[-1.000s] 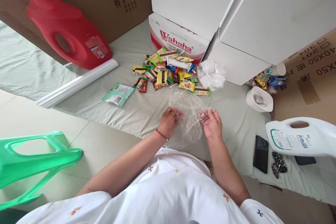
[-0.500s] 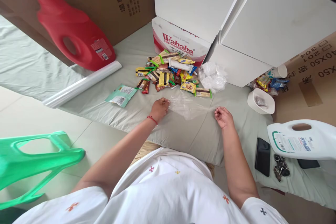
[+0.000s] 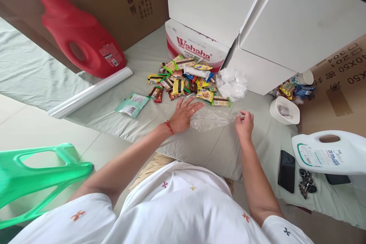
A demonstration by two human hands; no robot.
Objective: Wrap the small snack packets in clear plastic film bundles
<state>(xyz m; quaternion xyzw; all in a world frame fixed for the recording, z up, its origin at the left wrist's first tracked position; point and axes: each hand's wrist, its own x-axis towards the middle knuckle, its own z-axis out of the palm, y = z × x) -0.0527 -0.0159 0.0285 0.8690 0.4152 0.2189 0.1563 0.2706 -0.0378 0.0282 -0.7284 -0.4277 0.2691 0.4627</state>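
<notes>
A thin clear plastic bag [image 3: 211, 119] lies crumpled on the pale green sheet [image 3: 200, 148] between my hands. My left hand [image 3: 184, 115], with a ring and a red cord at the wrist, rests at the bag's left end, its fingers stretched out and apart. At the other end, my right hand [image 3: 244, 122] pinches the bag's edge between thumb and fingers. Just beyond them is a pile of small wrapped snack bars [image 3: 178, 85] in yellow, brown and green. Beside the pile sits a bunch of crumpled clear plastic bags [image 3: 232, 84].
Left are a teal packet [image 3: 132, 104], a clear plastic roll [image 3: 91, 93], a red jug [image 3: 82, 42] and a green stool [image 3: 48, 167]. Behind stands a Wahaha box [image 3: 197, 44]. Right: a white bowl [image 3: 284, 110], white jug [image 3: 328, 152], phone [image 3: 286, 171] and keys [image 3: 307, 185].
My left hand has opened from its pinch and shifted right over the bag's end. My right hand keeps its pinch, and the bag is less spread out between the hands.
</notes>
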